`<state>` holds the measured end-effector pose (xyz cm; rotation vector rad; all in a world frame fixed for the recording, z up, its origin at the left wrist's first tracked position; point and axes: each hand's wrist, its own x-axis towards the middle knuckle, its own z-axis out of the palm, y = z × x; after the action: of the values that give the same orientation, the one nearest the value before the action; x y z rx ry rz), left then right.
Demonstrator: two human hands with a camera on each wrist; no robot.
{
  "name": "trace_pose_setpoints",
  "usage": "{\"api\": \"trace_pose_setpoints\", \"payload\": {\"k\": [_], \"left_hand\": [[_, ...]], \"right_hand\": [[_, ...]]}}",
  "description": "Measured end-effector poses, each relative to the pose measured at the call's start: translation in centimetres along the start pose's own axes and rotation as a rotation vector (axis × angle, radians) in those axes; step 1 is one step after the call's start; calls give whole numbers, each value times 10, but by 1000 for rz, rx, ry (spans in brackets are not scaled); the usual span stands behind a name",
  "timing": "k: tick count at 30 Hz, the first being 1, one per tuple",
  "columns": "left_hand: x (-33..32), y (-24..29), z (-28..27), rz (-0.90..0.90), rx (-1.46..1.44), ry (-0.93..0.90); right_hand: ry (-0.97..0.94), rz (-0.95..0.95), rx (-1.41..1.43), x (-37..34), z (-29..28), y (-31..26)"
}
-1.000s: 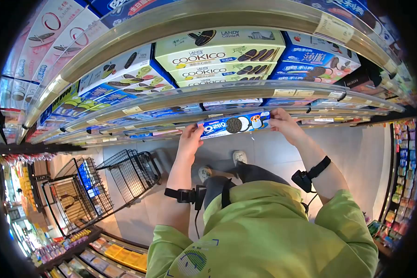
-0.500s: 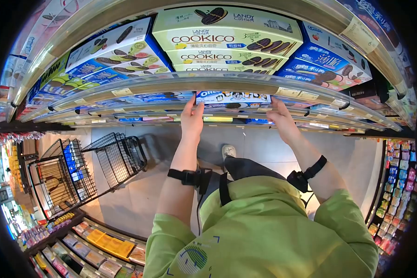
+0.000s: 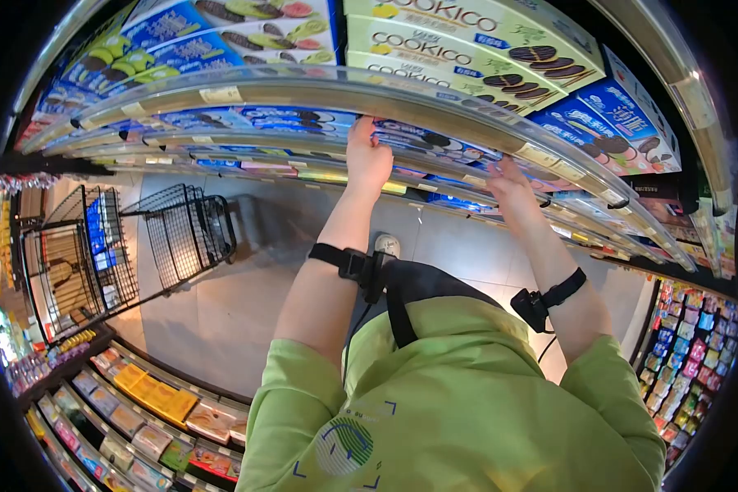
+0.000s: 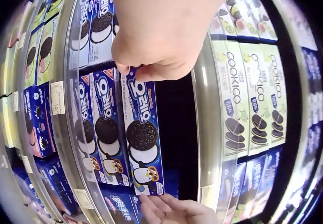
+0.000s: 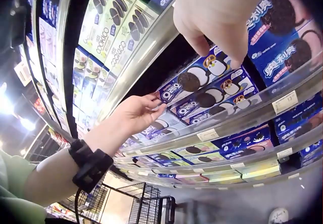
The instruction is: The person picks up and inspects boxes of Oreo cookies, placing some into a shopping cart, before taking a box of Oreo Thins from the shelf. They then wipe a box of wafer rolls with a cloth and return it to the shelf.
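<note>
A blue Oreo cookie box (image 4: 143,138) with a cookie and penguin printed on it lies on a shelf, on top of a row of matching Oreo boxes (image 5: 207,99). My left hand (image 3: 370,164) pinches one end of it between thumb and fingers, as the left wrist view shows from above. At the opposite end is my right hand (image 3: 512,190). Its fingers, nearly straight in the left wrist view, touch the penguin end of the box. In the head view the shelf edge partly covers both sets of fingertips.
Above stand green Cookico boxes (image 3: 459,61) behind a clear shelf lip (image 3: 303,86). More blue cookie boxes (image 5: 282,57) sit right beside my right hand. A black shopping cart (image 3: 82,254) is on the floor at the left. Another display shelf (image 3: 148,410) lies behind me.
The Oreo box went from in front of the shelves, held in both hands, onto the shelf under the Cookico level. My head view has shifted closer, and the right fingers have loosened.
</note>
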<state>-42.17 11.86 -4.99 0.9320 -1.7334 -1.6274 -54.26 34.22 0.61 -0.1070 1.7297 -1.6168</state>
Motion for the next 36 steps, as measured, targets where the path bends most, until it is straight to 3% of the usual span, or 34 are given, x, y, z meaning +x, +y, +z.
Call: {"api": "trace_pose_setpoints", "payload": {"k": [5, 13, 16, 19, 34, 36], "left_hand": [[1, 2, 2, 22, 31, -26], [-2, -14, 4, 85, -179, -38], [-4, -11, 2, 123, -101, -84], [-11, -10, 0, 123, 157, -71], [-20, -11, -4, 81, 182, -64], [-20, -12, -3, -18, 84, -65]], "right_hand": [[-30, 14, -2, -5, 9, -13], [7, 0, 29, 7, 6, 0], [5, -25, -21, 6, 9, -1], [-14, 34, -142, 7, 5, -3], [-9, 54, -115, 9, 0, 0], [-25, 67, -103, 9, 1, -1]]}}
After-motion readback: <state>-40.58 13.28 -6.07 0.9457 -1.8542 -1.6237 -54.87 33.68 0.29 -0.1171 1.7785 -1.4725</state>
